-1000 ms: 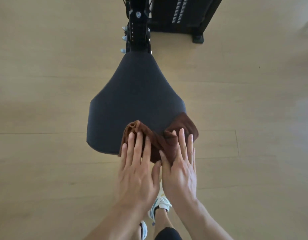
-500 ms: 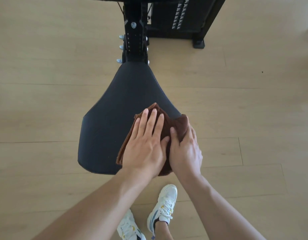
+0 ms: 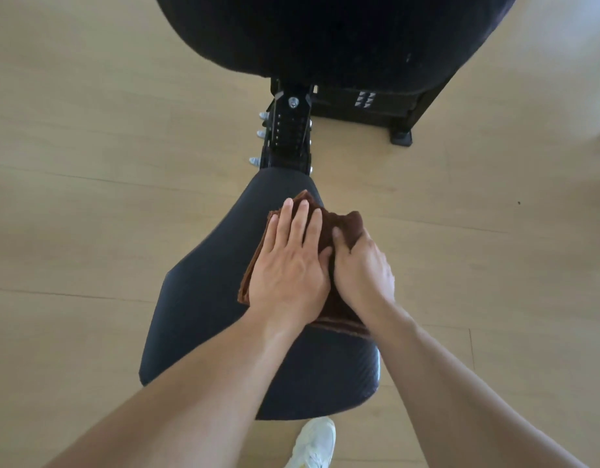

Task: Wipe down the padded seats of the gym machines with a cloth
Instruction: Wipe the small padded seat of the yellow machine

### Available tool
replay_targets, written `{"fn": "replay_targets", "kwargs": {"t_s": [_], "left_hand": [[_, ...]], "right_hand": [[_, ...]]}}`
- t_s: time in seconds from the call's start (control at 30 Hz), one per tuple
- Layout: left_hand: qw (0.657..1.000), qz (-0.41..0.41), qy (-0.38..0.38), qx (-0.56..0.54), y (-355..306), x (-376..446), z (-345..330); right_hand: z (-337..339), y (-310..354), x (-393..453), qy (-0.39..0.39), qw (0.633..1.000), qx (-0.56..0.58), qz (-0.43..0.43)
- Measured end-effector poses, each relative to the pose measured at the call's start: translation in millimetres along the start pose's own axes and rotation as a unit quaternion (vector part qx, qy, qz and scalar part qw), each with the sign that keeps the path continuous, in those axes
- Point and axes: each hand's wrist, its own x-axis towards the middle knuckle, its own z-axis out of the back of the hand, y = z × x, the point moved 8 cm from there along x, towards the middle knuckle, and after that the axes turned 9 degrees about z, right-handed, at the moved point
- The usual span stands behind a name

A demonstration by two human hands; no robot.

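Both hands press a brown cloth (image 3: 325,231) onto the dark padded seat (image 3: 204,298): the left hand (image 3: 288,268) lies flat with straight fingers on top of it, while the right hand (image 3: 362,268) has its grip curled round the cloth's bunched right edge. Cloth and hands sit toward the seat's narrow far end. Beyond stands the black machine frame (image 3: 290,130), on a pale wood floor (image 3: 89,163).

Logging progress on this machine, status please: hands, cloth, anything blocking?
Left hand flat on brown cloth, fingers straight. Right hand bunching cloth's right edge. Cloth on the narrow half of padded seat. Nothing in the way.
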Motion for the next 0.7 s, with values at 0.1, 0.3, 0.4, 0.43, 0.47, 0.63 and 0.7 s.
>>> {"fn": "replay_targets", "kwargs": {"t_s": [0.1,0.3,0.4,0.43,0.47,0.63,0.7], "left_hand": [[1.000,0.010,-0.002,0.004,19.7,26.0,7.7],[0.999,0.037,0.003,-0.015,45.9,63.6,15.8],[0.999,0.046,-0.002,-0.029,48.3,73.0,14.5],[0.998,0.048,-0.002,-0.035,48.4,76.4,14.9],[0.998,0.050,-0.003,-0.041,49.0,80.7,15.0],[0.992,0.078,-0.010,-0.095,54.7,101.6,20.3],[0.991,0.074,-0.017,-0.112,54.8,103.5,24.5]], "right_hand": [[-11.2,22.3,23.6,0.004,1.000,-0.014,0.011],[-21.5,55.6,51.9,-0.019,0.995,-0.074,0.070],[-22.4,64.8,58.8,-0.031,0.990,-0.091,0.103],[-22.4,67.5,61.9,-0.031,0.989,-0.095,0.113],[-22.5,70.5,65.9,-0.030,0.988,-0.096,0.121],[-24.9,84.2,87.0,-0.034,0.982,-0.090,0.164],[-26.2,86.1,90.9,-0.039,0.980,-0.082,0.176]]}}
